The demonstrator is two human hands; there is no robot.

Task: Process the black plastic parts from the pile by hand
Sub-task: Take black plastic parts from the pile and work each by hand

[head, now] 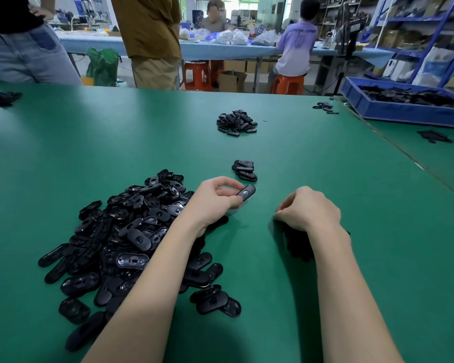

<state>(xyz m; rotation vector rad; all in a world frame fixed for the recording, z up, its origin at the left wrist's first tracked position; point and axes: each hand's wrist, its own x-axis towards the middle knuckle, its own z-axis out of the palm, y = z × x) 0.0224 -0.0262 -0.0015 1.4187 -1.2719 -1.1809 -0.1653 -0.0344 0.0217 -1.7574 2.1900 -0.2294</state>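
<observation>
A large pile of black oval plastic parts (121, 231) lies on the green table (63, 153) at the near left. My left hand (212, 197) reaches across that pile and pinches one black oval part (247, 193) between thumb and fingers, just above the table. My right hand (307, 209) rests to the right of it, knuckles up and fingers curled under. What its fingers hold is hidden. A dark heap of black pieces (298, 244) lies beneath its wrist.
A small stack of parts (244, 170) sits just beyond my left hand, and a bigger heap (236, 123) lies farther back. A blue bin (404, 111) of black parts stands at the far right. People stand at the table's far edge.
</observation>
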